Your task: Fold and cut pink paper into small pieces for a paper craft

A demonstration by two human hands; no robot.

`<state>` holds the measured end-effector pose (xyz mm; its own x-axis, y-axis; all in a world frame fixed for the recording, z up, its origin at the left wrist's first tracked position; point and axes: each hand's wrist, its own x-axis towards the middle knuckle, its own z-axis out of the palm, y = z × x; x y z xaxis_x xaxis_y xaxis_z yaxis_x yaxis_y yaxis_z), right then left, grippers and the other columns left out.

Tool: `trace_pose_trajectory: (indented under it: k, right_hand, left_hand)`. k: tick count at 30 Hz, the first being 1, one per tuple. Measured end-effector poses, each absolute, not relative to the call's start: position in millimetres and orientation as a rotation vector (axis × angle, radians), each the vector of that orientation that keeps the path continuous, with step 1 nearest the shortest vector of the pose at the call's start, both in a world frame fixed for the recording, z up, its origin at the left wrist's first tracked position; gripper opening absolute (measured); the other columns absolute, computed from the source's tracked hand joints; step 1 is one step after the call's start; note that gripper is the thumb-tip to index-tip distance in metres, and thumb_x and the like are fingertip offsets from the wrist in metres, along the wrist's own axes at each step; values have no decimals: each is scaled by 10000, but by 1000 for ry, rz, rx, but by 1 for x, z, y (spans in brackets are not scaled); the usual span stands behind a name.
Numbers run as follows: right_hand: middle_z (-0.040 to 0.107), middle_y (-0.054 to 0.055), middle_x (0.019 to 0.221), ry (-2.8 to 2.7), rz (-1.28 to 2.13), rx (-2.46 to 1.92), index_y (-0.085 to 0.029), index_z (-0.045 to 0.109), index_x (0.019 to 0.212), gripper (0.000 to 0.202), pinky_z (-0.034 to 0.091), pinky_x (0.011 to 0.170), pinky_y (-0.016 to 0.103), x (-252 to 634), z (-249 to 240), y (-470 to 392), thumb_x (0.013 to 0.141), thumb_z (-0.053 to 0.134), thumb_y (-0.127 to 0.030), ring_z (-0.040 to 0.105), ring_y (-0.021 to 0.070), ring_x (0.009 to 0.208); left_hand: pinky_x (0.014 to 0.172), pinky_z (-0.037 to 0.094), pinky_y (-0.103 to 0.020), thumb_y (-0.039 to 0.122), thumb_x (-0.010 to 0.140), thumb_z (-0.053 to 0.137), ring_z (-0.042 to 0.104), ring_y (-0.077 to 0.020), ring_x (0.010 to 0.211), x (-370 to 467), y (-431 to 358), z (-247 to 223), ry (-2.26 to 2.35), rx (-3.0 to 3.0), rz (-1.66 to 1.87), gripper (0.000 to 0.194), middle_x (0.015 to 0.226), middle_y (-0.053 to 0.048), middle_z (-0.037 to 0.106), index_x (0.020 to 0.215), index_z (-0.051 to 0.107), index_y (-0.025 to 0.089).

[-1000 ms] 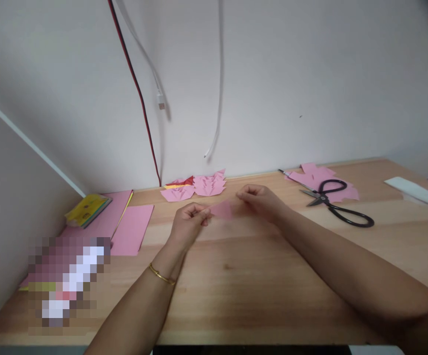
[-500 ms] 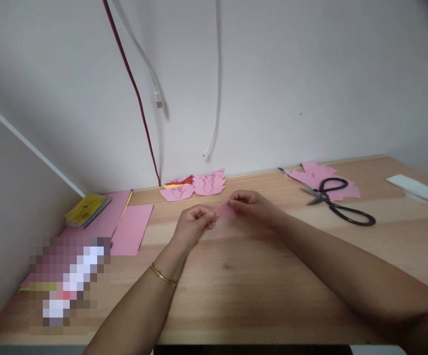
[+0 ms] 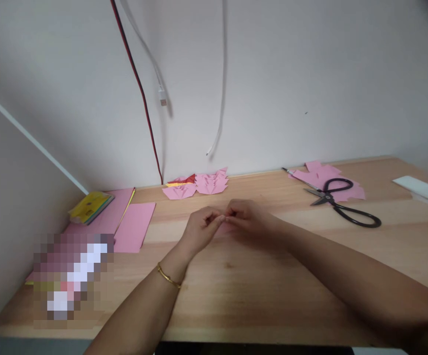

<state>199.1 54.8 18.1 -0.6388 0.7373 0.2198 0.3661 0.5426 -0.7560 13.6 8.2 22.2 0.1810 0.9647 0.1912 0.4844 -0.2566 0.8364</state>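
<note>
While pinching a small pink paper (image 3: 229, 228) between the closed fingertips of left hand (image 3: 199, 230) and right hand (image 3: 253, 218), apparently works at its edge over the wooden tabletop (image 3: 214, 296), on the near side of folded pink pieces (image 3: 211, 183). Seems to call next for even thumb pressure. Leaves most folds hidden behind fingers; cannot identify the pixelated item (image 3: 87, 266) at left.

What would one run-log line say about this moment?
left hand: pinching small pink piece, mostly hidden | right hand: pinching same piece | fingertips: close together | scissors: open, partly over pink cut paper
</note>
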Motion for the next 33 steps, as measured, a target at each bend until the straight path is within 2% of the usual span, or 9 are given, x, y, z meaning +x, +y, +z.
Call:
trace_pose_trajectory:
  k: [4, 8, 14, 17, 21, 26, 33]
  right_hand:
    - [609, 37, 739, -2276, 993, -881, -180, 605, 721, 287, 370, 612, 260, 197, 16, 54, 846, 530, -428, 537, 148, 691]
    - [609, 23, 702, -2285, 1056, -916, -176, 606, 725, 282, 353, 583, 251, 200, 18, 57, 840, 525, -421, 517, 137, 655]
    - [597, 21, 692, -2228, 999, -1018, -164, 597, 695, 209, 359, 607, 260, 213, 22, 71, 791, 566, -347, 505, 135, 649]
    - [550, 6, 658, -2076, 1049, -1091, -161, 580, 683, 244, 342, 580, 252, 215, 20, 74, 785, 571, -383, 471, 123, 616]
    - [548, 4, 704, -1950, 1308, -979, -164, 597, 783, 317, 350, 576, 241, 210, 18, 68, 789, 580, -481, 471, 118, 635]
    - [581, 23, 821, -1823, 1481, -860, -177, 593, 932, 371, 396, 636, 251, 199, 21, 55, 774, 600, -513, 512, 134, 718]
    - [482, -23, 633, -1780, 1326, -1020, -174, 563, 734, 284, 311, 524, 229, 199, 20, 55, 772, 592, -454, 414, 103, 578]
  left_hand:
    - [722, 386, -302, 274, 867, 480, 536, -183, 776, 15, 6, 21, 1291, 2190, 962, 189, 779, -60, 623, 822, 645, 192]
    - [671, 360, -294, 246, 853, 483, 488, -170, 699, 11, 8, 24, 1365, 2207, 1067, 178, 705, -42, 561, 715, 579, 188]
    - [593, 345, -237, 299, 810, 535, 452, -125, 621, -15, 22, 31, 1582, 1598, 1410, 204, 628, 13, 506, 645, 524, 179]
    - [550, 345, -217, 383, 771, 586, 428, -97, 548, -21, 29, 28, 1496, 1142, 1547, 242, 587, 37, 491, 670, 521, 172]
    - [555, 383, -216, 376, 688, 676, 476, -94, 543, -10, 31, 18, 1234, 906, 1523, 257, 592, 33, 541, 688, 538, 159]
    - [586, 413, -223, 398, 709, 671, 511, -98, 569, 5, 25, 7, 1164, 921, 1465, 264, 625, 21, 583, 719, 561, 158]
    - [602, 409, -216, 423, 729, 657, 511, -101, 605, 8, 20, 5, 1247, 1141, 1268, 265, 650, 15, 579, 721, 591, 166]
